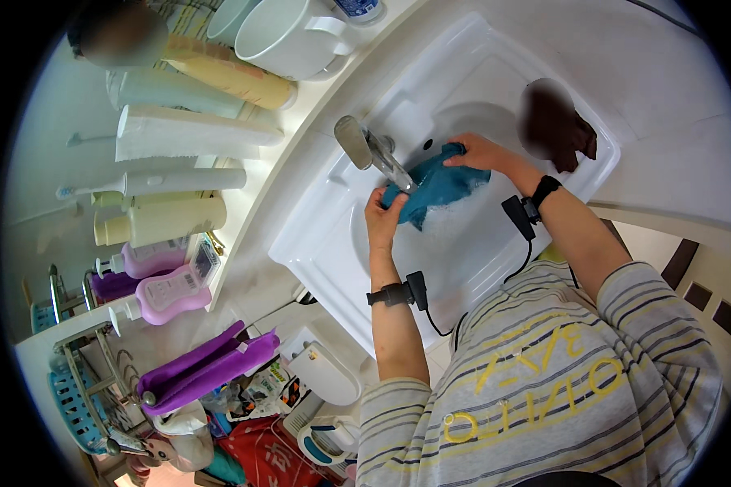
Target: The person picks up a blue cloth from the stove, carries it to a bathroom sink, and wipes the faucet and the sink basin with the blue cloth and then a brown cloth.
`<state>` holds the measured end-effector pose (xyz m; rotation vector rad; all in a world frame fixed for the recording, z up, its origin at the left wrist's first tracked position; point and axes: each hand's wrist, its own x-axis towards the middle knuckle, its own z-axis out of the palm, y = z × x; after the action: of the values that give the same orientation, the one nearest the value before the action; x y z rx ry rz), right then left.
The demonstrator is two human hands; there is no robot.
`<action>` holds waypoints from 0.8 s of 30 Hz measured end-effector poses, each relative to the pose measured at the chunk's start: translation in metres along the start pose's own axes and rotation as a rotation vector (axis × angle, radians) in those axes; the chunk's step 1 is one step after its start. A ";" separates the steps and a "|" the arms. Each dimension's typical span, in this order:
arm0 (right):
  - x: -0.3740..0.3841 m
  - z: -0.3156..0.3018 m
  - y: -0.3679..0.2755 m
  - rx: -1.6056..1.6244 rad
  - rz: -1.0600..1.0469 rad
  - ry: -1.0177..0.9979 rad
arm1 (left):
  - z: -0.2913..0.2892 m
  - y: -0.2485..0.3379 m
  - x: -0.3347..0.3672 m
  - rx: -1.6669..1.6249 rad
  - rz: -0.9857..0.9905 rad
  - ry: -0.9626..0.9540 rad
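Note:
A wet teal cloth [443, 183] is stretched between my two hands over the white sink basin [365, 268]. Its lower edge hangs into suds at the basin's bottom. My left hand [382, 215] pinches the left end, just below the spout of the chrome faucet [390, 166]. At the far right end of the cloth, my right hand [481, 152] grips a bunched corner. The spout overhangs the cloth; whether water runs from it is hard to make out. A dark brown cloth [573, 138] lies on the sink's right ledge.
Along the left, a shelf bears a white mug [288, 40], a yellow tube [235, 77], a white tube [187, 134], an electric toothbrush [179, 180] and a pink pump bottle [170, 294]. Below are a purple towel [211, 369] on a rack and a white toilet [329, 377].

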<state>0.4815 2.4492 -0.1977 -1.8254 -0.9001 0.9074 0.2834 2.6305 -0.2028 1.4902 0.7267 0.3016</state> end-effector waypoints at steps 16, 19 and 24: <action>-0.015 0.041 -0.014 0.147 -0.027 -0.275 | 0.030 -0.028 -0.029 -0.309 -0.175 -0.152; -0.022 0.029 -0.025 0.155 0.038 -0.544 | 0.043 -0.036 -0.029 -0.331 -0.178 -0.234; -0.029 0.002 0.003 0.256 0.149 -0.010 | 0.032 -0.064 -0.019 0.372 -0.060 -0.090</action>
<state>0.4668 2.4245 -0.1946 -1.6830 -0.6271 1.0734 0.2722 2.5878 -0.2623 1.8166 0.7822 0.0525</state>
